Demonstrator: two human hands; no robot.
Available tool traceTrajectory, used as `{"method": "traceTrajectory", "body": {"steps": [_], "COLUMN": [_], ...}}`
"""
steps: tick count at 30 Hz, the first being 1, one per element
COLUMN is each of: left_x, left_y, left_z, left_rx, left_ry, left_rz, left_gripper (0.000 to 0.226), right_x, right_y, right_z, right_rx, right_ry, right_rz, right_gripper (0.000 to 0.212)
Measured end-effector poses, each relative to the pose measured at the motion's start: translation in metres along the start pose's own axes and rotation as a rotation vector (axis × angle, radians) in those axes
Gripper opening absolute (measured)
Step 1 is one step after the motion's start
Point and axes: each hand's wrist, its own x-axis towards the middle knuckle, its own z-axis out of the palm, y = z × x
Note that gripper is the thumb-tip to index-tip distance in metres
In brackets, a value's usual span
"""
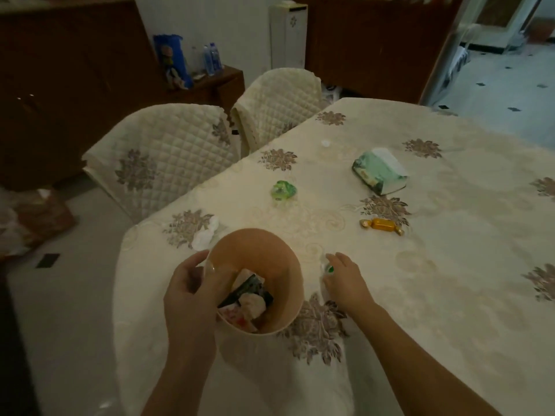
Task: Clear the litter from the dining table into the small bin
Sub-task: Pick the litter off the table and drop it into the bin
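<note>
Head view: left hand [192, 291] grips rim of small peach plastic bin [270, 250] at table [450, 295] edge; right hand [345, 280] closes on thin clear wrapper with green spot [328, 268] beside it; judged light, crinkly, slippery, pinch mid-film

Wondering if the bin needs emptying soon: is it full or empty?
Partly filled. The small bin, held at its rim by the left hand, has crumpled wrappers at the bottom, while much of its inner wall shows bare above them.
</note>
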Motion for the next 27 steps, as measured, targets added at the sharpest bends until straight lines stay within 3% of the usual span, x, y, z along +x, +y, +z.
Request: {"method": "traceTrajectory", "body": {"steps": [6,10,13,15,18,20,24,27], "left_x": [0.007,0.005,0.001,-0.003,-0.008,-0.011,-0.009,0.000], "left_y": [-0.004,-0.005,-0.004,-0.005,-0.006,-0.007,-0.009,-0.010], "left_z": [-0.002,0.001,0.007,0.013,0.025,0.034,0.054,0.071], "left_rx": [-0.001,-0.013,-0.006,-0.002,-0.005,-0.015,-0.001,0.019], "left_ry": [0.028,0.006,-0.029,-0.066,-0.120,-0.150,-0.180,-0.189], "left_rz": [-0.001,-0.008,-0.007,-0.009,0.018,0.034,0.022,0.030], "left_gripper": [0.028,0.024,0.022,0.024,0.019,0.015,0.015,0.015], "right_x": [-0.003,-0.013,-0.039,-0.054,-0.054,-0.055,-0.053,-0.026], "right_y": [0.002,-0.035,-0.077,-0.101,-0.110,-0.102,-0.077,-0.043], "right_z": [0.014,-0.028,-0.075,-0.090,-0.081,-0.076,-0.099,-0.113], "right_rx": [0.051,0.259,0.356,0.287,0.029,0.005,0.069,0.143], "right_ry": [0.156,0.419,0.577,0.441,0.164,0.102,0.265,0.469], "right_rz": [-0.086,-0.131,-0.365,-0.499,-0.471,-0.506,-0.485,-0.294], "right_gripper": [0.024,0.026,0.027,0.026,0.030,0.035,0.028,0.022]}}
